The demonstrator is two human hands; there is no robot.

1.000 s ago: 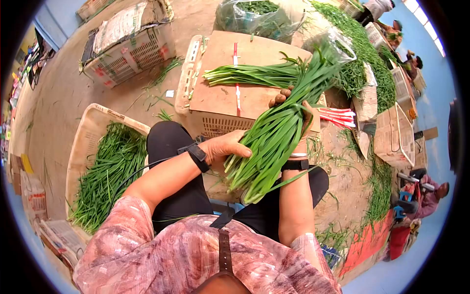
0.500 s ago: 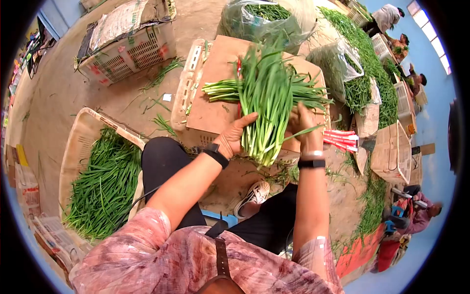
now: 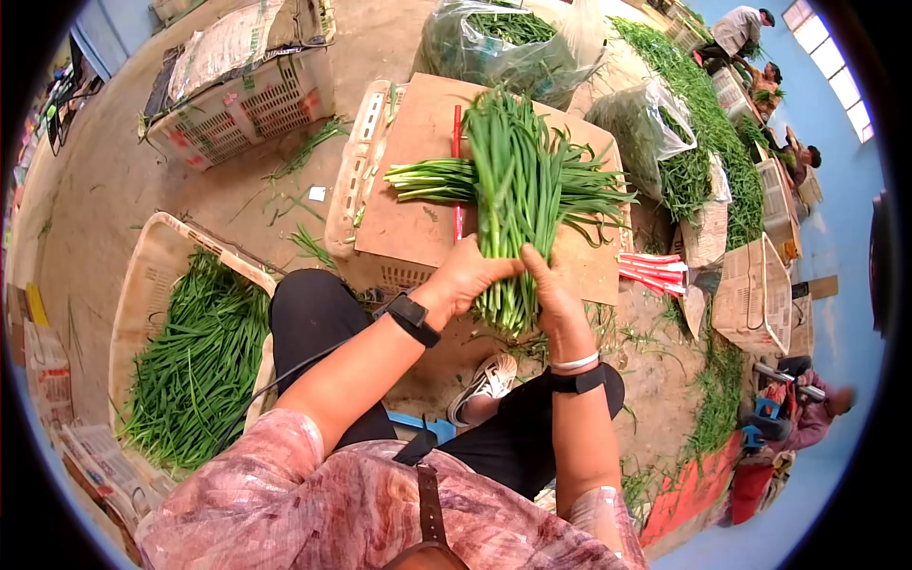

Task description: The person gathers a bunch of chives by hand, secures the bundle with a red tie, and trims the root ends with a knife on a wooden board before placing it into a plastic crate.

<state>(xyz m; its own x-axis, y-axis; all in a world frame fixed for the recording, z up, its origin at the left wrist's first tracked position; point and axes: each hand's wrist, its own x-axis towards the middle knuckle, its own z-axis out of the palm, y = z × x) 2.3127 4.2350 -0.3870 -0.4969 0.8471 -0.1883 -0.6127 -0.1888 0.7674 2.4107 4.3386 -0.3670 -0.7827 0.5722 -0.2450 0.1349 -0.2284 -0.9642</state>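
Hands meet at the cut end of one bundle of chives (image 3: 518, 185), seen from the head camera. My left hand (image 3: 463, 277) is closed around the stalks from the left, fingers curled tight on them with no gap showing. My right hand (image 3: 553, 302) presses in from the other side, thumb raised along the stalks and fingers wrapped behind, where I cannot see their tips. Between my two palms the bundle points almost straight away from me. Its pale ends stick out just below my grip and its green tips fan out far beyond it.

Past my knuckles and under the bundle lies a cardboard sheet (image 3: 418, 214) on top of a plastic crate (image 3: 356, 180). A second bunch (image 3: 432, 178) lies flat on that sheet, crosswise to the one I hold and passing beneath it. A red strip (image 3: 457, 142) runs along the cardboard just left of my bundle. More red strips (image 3: 655, 271) lie to the right of my right hand, off the edge of the sheet.

Well to the left of my left arm sits a basket (image 3: 142, 285) full of loose greens. Beyond the crate, far from my grip, a clear bag (image 3: 579, 38) is stuffed with more greens. Just below my hands, near my knees, shows a white shoe (image 3: 486, 382). A black watch (image 3: 410, 318) sits on my left wrist.
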